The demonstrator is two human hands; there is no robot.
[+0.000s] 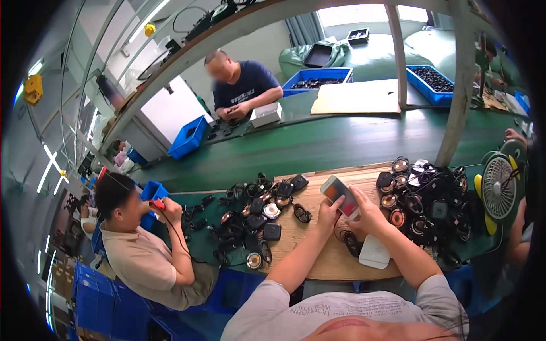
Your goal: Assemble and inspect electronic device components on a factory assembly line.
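A smartphone (336,190) with a lit, colourful screen is held tilted above the wooden board (318,250). My left hand (329,215) grips its lower left side, the thumb lying over the screen. From the right, my right hand (368,211) closes around its other edge. Below my right hand lies a white rounded-square pad (375,252), partly covered by my right forearm. A coiled black cable (351,244) rests beside that pad. Another coiled black cable (302,213) is on the board to the left of my hands.
Heaps of round charger-like discs with black cables lie left (272,211) and right (397,219). A small fan (500,184) stands at the far right. Behind the board runs a green conveyor belt (364,139). Co-workers sit at left and across; blue bins (318,74) stand beyond.
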